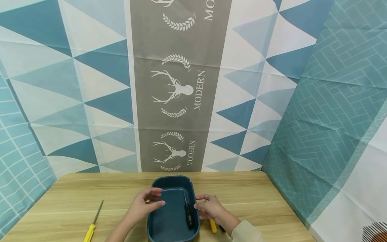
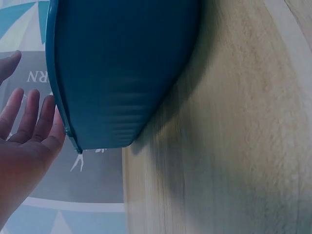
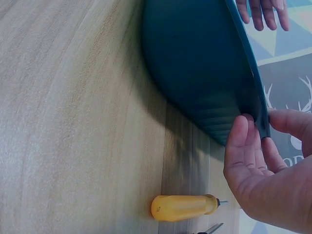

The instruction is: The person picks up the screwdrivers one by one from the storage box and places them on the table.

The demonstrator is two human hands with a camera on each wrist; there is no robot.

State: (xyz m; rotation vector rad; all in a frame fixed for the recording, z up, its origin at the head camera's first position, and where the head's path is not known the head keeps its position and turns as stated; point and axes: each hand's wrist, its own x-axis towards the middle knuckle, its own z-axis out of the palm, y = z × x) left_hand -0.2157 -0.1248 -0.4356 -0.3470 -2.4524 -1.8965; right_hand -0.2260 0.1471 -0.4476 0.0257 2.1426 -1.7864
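Note:
A dark blue plastic bin (image 1: 170,218) stands on the wooden table, with a black-handled screwdriver (image 1: 188,215) lying along the right side of its floor. My right hand (image 1: 210,208) pinches the bin's right rim; in the right wrist view its thumb is on the inner side and its fingers (image 3: 238,141) are against the outer wall. Over the bin's left edge, my left hand (image 1: 146,203) has its thumb and fingers apart and holds nothing. The left wrist view shows that hand (image 2: 29,131) beside the rim, fingers relaxed.
A yellow screwdriver (image 1: 89,232) lies left of the bin, its shaft pointing away. Near my right hand lies another yellow-handled screwdriver (image 3: 183,207), with a dark-handled tool (image 3: 212,229) beside it. Patterned cloth (image 1: 102,84) hangs behind the wooden table (image 1: 242,188).

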